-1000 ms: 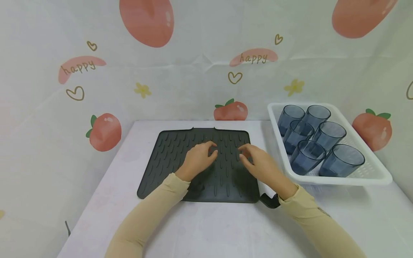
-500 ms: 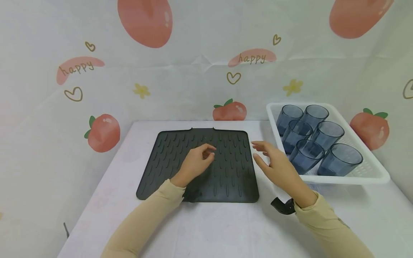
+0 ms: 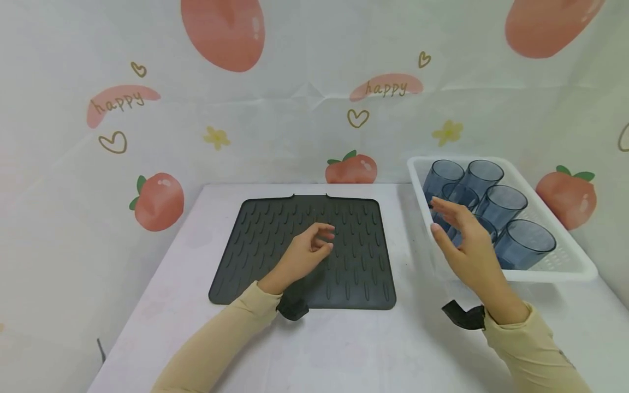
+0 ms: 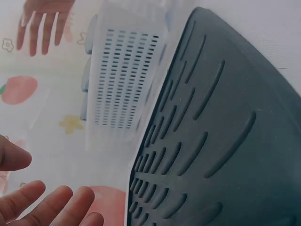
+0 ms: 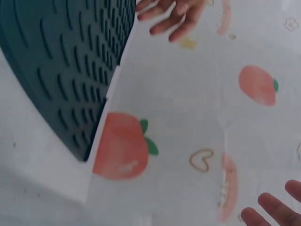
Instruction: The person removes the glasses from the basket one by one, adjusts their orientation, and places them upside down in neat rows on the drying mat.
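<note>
My left hand (image 3: pixel 303 254) hovers over the dark ribbed drying mat (image 3: pixel 255 262), fingers loosely bent and holding nothing. To the right, my right hand (image 3: pixel 469 251) is in the air at the near left side of a white plastic basket (image 3: pixel 570 275). Its fingers are spread and nothing is between them. In the head view it overlaps the basket's edge and partly hides some glasses. Several blue-tinted drinking glasses stand in the basket, among them a front right glass (image 3: pixel 528 243) and a back left glass (image 3: pixel 442 177). The left wrist view shows the basket's slotted side (image 4: pixel 124 80).
A white-covered table (image 3: pixel 354 349) carries the mat and basket. Behind it hangs a white cloth (image 3: pixel 285 131) printed with peaches and hearts. Black straps are on both wrists, the right strap (image 3: pixel 464 316) hanging near the basket's front corner.
My right hand has moved right from above the mat to the basket's near left side. My left hand has stayed over the mat, shifting only slightly. The glasses have not moved.
</note>
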`<action>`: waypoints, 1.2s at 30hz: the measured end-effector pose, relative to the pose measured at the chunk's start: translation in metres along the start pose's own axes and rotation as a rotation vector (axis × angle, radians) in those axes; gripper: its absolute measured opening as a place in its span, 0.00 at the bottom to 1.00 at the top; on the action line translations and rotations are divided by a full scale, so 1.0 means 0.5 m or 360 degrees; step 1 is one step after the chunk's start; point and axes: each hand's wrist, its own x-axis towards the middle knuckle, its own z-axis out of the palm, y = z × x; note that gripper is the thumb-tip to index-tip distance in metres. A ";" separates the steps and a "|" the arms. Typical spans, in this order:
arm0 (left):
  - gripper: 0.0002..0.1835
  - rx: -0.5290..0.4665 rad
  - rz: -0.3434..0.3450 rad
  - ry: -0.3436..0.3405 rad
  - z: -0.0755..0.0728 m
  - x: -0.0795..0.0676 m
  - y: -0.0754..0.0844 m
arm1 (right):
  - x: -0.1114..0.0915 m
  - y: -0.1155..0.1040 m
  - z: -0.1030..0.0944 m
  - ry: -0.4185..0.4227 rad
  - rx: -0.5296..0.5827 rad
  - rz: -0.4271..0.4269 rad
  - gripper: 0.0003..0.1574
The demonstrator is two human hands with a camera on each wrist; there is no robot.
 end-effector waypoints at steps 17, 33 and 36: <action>0.22 0.0011 0.0026 -0.0010 0.001 -0.012 -0.029 | -0.008 0.056 -0.085 0.0337 0.0106 0.0180 0.31; 0.19 -0.0036 -0.0003 0.0017 0.002 -0.025 -0.025 | -0.031 0.129 -0.106 0.0667 -0.0093 0.0367 0.36; 0.19 -0.0044 -0.0001 0.0021 0.003 -0.025 -0.025 | -0.037 0.142 -0.108 0.0672 -0.0124 0.0408 0.37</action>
